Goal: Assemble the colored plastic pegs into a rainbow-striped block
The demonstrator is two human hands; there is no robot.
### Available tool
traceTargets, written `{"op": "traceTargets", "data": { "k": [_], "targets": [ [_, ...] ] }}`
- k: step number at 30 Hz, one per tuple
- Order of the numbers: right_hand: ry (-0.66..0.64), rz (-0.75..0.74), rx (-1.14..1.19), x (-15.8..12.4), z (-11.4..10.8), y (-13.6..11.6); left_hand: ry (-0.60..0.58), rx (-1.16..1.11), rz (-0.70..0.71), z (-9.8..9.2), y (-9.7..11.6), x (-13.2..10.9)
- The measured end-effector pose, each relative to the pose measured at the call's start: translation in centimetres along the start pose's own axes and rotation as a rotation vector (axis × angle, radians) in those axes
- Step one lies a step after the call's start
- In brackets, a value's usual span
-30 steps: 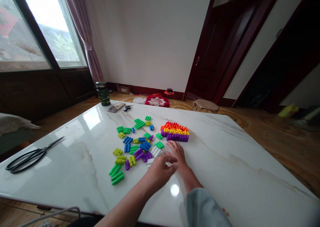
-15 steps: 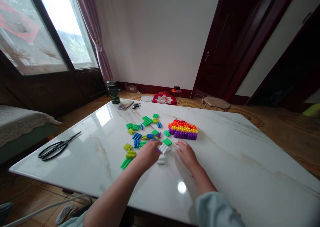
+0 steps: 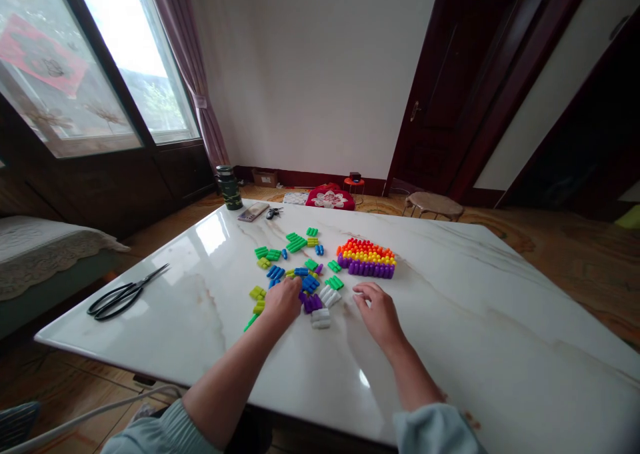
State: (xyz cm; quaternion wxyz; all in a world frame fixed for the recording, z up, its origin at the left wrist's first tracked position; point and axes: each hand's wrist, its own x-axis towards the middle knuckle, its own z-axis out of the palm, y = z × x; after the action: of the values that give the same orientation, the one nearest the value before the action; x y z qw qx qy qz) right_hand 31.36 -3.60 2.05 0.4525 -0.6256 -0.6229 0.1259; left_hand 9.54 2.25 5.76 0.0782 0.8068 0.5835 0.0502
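My left hand (image 3: pixel 284 302) reaches over a loose spread of bullet-shaped plastic pieces. Its fingertips are down among blue pieces (image 3: pixel 310 285), and its grip is hidden. Just right of it lie purple pieces (image 3: pixel 313 303) and two clusters of white pieces (image 3: pixel 329 297). My right hand (image 3: pixel 376 311) hovers at the right of the white pieces, thumb and forefinger apart with nothing visible between them. Beyond it stands a joined block of pieces (image 3: pixel 367 259) in red, orange, yellow and purple rows. Green pieces (image 3: pixel 297 243) and yellow-green pieces (image 3: pixel 257 293) lie around the left hand.
Black-handled scissors (image 3: pixel 125 294) lie on the left of the marble-patterned table (image 3: pixel 475 321). At the far left corner are a camouflage flask (image 3: pixel 229 189), a phone (image 3: pixel 253 211) and keys (image 3: pixel 273 213). A round stool (image 3: pixel 434 205) stands beyond the table.
My left hand has moved left, off the white pieces, uncovering the purple ones. The right hand stays nearly in place. The view has shifted slightly.
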Motion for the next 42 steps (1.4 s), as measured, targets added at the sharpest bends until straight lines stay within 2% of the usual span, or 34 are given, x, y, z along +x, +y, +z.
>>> {"op": "traceTargets", "data": {
  "k": [3, 5, 6, 9, 11, 12, 17, 21, 24, 27, 29, 31, 33, 36, 38, 42],
  "targets": [
    [-0.007, 0.001, 0.073, -0.4, 0.5, -0.8, 0.107, -0.21, -0.028, -0.8, 0.7, 0.1],
    [-0.03, 0.037, 0.179, -0.8, 0.8, -1.7, 0.094, -0.53, -0.067, -1.3, 1.5, 0.0],
    [-0.05, 0.058, 0.251, -0.9, 1.0, -2.2, 0.032, -0.747, -0.109, -1.5, 1.9, -0.1],
    [-0.113, 0.074, 0.457, -1.3, 1.3, -3.7, -0.256, -1.378, -0.252, -2.1, 3.3, -0.7],
    [-0.114, 0.036, 0.526, -1.4, 1.3, -4.4, -0.384, -1.595, -0.297, -2.1, 4.0, -1.1],
    [-0.095, 0.011, 0.533, -1.5, 1.3, -4.6, -0.411, -1.649, -0.299, -2.1, 4.3, -1.3],
    [0.054, -0.132, 0.395, -1.5, 0.6, -4.8, -0.426, -1.69, -0.299, -1.9, 5.0, -1.7],
    [0.025, -0.162, 0.354, -1.4, 0.0, -4.9, -0.364, -1.619, -0.333, -2.2, 5.7, -2.2],
    [0.037, -0.077, 0.374, -1.2, -0.2, -4.7, -0.31, -1.623, -0.392, -2.6, 6.5, -3.1],
    [0.082, 0.072, 0.391, -0.7, 0.0, -3.7, -0.229, -1.775, -0.455, -3.0, 7.3, -4.3],
    [0.103, 0.115, 0.381, -0.3, 0.6, -2.6, -0.177, -1.89, -0.489, -3.0, 8.0, -5.1],
    [0.11, 0.1, 0.36, 0.2, 1.5, -1.4, -0.2, -1.957, -0.532, -2.7, 8.8, -5.8],
    [0.096, 0.095, 0.36, 0.8, 2.6, -0.4, -0.277, -1.993, -0.547, -2.3, 9.7, -6.3],
    [0.061, 0.169, 0.361, 2.0, 4.2, 0.8, -0.379, -2.004, -0.561, -1.6, 10.7, -6.5],
    [0.065, 0.24, 0.262, 2.8, 5.1, 1.2, -0.391, -2.018, -0.581, -1.2, 11.0, -6.3],
    [0.041, 0.337, -0.033, 4.5, 6.6, 0.9, -0.331, -2.074, -0.58, -1.1, 10.9, -5.8]
  ]
}}
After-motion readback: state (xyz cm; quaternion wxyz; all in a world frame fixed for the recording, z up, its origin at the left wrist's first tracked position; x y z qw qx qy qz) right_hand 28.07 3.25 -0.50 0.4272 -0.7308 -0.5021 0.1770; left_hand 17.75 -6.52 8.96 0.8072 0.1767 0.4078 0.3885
